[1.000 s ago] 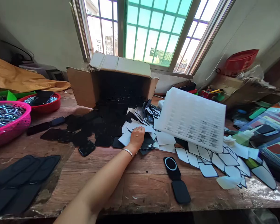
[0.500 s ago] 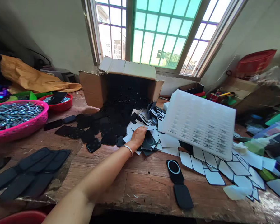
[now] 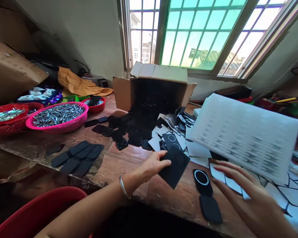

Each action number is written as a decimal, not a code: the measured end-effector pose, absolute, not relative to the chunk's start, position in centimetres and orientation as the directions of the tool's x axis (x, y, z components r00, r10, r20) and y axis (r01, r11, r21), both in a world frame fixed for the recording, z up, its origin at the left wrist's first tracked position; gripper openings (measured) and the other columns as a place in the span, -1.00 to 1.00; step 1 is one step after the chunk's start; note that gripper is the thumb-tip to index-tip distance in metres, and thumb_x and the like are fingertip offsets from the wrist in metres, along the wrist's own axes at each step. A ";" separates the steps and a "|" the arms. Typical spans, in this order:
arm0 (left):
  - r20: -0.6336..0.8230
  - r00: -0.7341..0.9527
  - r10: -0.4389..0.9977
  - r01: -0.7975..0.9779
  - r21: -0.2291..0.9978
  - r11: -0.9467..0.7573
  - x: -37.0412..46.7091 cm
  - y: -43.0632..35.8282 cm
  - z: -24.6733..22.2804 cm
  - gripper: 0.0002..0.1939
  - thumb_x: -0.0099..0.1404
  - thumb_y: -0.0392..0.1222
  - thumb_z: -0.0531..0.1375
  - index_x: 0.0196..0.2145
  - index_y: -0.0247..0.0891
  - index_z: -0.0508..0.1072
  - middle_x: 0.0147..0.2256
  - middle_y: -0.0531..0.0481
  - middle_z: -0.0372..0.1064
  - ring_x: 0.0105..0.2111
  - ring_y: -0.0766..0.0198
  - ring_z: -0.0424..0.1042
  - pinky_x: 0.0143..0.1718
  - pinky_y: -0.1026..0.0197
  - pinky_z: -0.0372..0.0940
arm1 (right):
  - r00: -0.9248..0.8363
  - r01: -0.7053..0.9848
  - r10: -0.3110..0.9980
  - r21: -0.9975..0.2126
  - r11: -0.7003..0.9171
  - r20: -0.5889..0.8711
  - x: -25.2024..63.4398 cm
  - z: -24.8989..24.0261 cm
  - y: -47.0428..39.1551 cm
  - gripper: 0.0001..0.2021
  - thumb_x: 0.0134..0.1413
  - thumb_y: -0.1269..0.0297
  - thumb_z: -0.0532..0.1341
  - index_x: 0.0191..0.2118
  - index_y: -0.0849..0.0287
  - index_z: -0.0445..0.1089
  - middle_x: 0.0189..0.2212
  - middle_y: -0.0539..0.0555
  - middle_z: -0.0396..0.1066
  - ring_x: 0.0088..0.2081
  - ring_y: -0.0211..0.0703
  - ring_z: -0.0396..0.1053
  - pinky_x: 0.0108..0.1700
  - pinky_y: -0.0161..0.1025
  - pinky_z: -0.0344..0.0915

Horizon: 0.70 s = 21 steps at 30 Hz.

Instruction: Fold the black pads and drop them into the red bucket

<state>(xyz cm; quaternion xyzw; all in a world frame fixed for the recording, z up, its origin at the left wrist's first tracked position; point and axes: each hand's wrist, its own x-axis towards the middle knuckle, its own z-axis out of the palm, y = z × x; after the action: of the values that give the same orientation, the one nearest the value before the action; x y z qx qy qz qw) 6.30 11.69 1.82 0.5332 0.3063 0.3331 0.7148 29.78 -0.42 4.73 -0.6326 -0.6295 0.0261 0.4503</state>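
Observation:
My left hand pinches a dark square sheet by its left edge, above the table's front part. Behind it lies a loose pile of white and dark cut sheets. My right hand is held over white, black-edged pieces at the right, its fingers spread and nothing between them. Between the hands, a black folding piece with a white ring lies unfolded on the wood. A white translucent ridged tray stands tilted behind my right hand.
An open cardboard box spills black pieces onto the table. A pink basket of metal parts, red bowls and flat black pieces are at the left. A red tub stands below the front edge.
My left hand has come back from the pile toward the front edge with a dark sheet in it. My right hand has entered at the right. The view has turned left.

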 end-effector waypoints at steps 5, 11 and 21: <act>-0.234 0.626 0.744 -0.221 0.861 0.458 4.1 7.2 1.1 -0.54 -0.03 -0.08 0.44 -0.17 -0.31 0.56 -0.31 -0.05 0.52 -0.32 0.26 0.44 -0.25 0.27 0.30 | 0.025 0.427 0.998 -0.903 0.049 0.066 23.5 2.9 5.4 -0.62 0.09 0.05 0.24 -0.03 0.13 0.36 -0.36 0.07 0.52 -0.40 -0.11 0.45 -0.39 -0.20 0.37; -0.443 0.480 0.757 -0.290 0.734 0.614 2.1 6.0 -0.2 -0.59 -0.17 -0.06 0.50 -0.39 -0.33 0.56 -0.41 -0.02 0.46 -0.44 0.33 0.38 -0.35 0.27 0.30 | 0.099 0.483 0.979 -0.869 0.108 0.176 21.2 1.0 5.0 -0.80 0.08 0.11 0.23 -0.26 0.13 0.40 -0.35 0.10 0.48 -0.29 -0.04 0.43 -0.27 -0.12 0.36; -0.188 0.347 0.919 -0.166 0.952 0.258 3.6 5.3 -0.4 -0.73 0.06 -0.07 0.36 -0.28 -0.25 0.60 -0.28 -0.07 0.54 -0.21 0.12 0.44 -0.10 0.16 0.27 | -0.002 0.746 0.912 -0.607 0.274 0.410 19.8 1.1 2.8 -0.82 0.18 0.18 0.20 -0.35 0.07 0.52 -0.21 0.15 0.45 -0.07 0.10 0.32 -0.03 0.07 0.22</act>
<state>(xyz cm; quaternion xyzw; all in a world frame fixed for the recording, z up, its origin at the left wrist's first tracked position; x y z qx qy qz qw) 3.64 5.28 -0.41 0.4603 0.4091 0.3991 0.6793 19.76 2.77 1.08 -0.5925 -0.6997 0.1081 0.3843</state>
